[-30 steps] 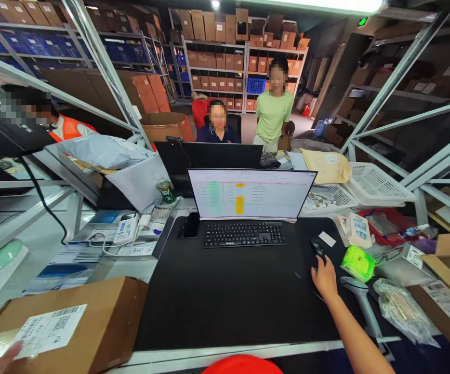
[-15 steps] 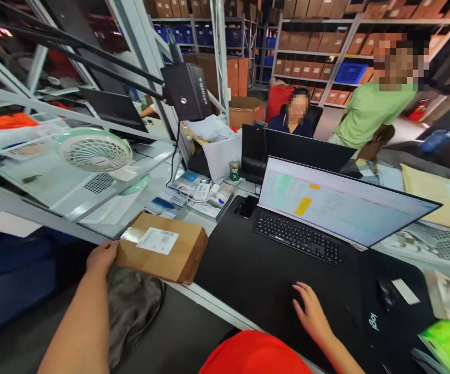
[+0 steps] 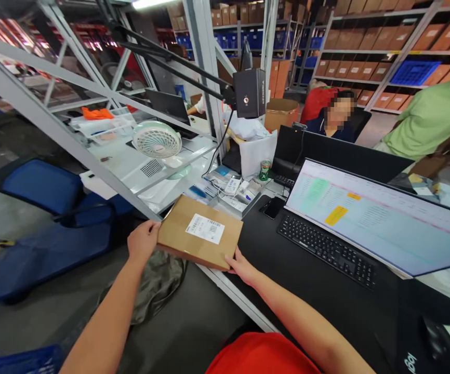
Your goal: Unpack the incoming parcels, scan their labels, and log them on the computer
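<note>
A flat brown cardboard box with a white barcode label on top is held over the desk's left front edge. My left hand grips its left end, fingers closed on it. My right hand holds its lower right corner from beneath. The box sits just left of the black desk mat, in front of a black keyboard and a lit monitor.
A black phone, a green can, a small fan and an overhead camera box stand to the left. Blue chairs sit on the floor at left. Two people are beyond the monitors. Shelving posts cross the left side.
My right hand left the desk mat and came over to the box's right corner. The box was lifted and turned, now held by both hands. My view swung further left.
</note>
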Tool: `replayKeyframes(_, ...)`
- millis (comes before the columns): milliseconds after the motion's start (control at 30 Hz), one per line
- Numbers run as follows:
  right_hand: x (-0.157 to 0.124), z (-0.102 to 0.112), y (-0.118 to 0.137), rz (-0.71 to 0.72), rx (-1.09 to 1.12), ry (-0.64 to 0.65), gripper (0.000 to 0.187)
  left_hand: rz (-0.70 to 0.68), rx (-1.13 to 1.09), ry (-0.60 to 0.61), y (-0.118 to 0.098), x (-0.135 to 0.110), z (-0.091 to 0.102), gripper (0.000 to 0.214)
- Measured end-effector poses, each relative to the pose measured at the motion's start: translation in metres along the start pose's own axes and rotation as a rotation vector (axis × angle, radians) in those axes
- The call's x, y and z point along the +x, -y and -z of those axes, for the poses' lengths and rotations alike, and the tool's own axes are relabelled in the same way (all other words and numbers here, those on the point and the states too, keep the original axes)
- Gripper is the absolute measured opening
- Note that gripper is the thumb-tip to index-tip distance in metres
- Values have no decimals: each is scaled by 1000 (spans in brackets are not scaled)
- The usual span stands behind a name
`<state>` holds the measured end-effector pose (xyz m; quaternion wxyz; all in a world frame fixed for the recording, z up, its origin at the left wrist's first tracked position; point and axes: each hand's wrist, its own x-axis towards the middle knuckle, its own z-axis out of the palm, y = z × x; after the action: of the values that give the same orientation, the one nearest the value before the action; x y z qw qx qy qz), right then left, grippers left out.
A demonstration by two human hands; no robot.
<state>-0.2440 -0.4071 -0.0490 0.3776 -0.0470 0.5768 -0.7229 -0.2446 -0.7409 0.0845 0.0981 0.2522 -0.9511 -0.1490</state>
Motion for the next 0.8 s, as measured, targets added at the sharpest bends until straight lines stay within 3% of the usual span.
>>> replayKeyframes(133, -43, -7, -10, 99, 111, 81, 132, -80, 4, -37, -19, -25, 22, 39)
replayKeyframes(233, -89, 2, -13, 229, 149, 136, 122, -152, 5, -75, -40, -47, 35, 37)
replayKeyframes(333, -140, 19, -5, 271, 156, 138, 112, -164, -25, -29, -68, -64, 33, 34)
replayKeyframes(467, -209, 41, 3, 251, 126, 34, 108, -220, -77, 120, -113, -79, -1, 35)
replayKeyframes(567, -248, 50, -7, 261, 120, -101, 109, -324, -116, 242, -148, -90, -35, 37)
replayKeyframes(667, -273, 57, -25, 272, 111, -210, 105, -412, -114, 313, -179, -100, -62, 38)
replayKeyframes(800, -288, 67, -43, 256, 111, -285, 111, -447, -86, 356, -209, -110, -79, 40)
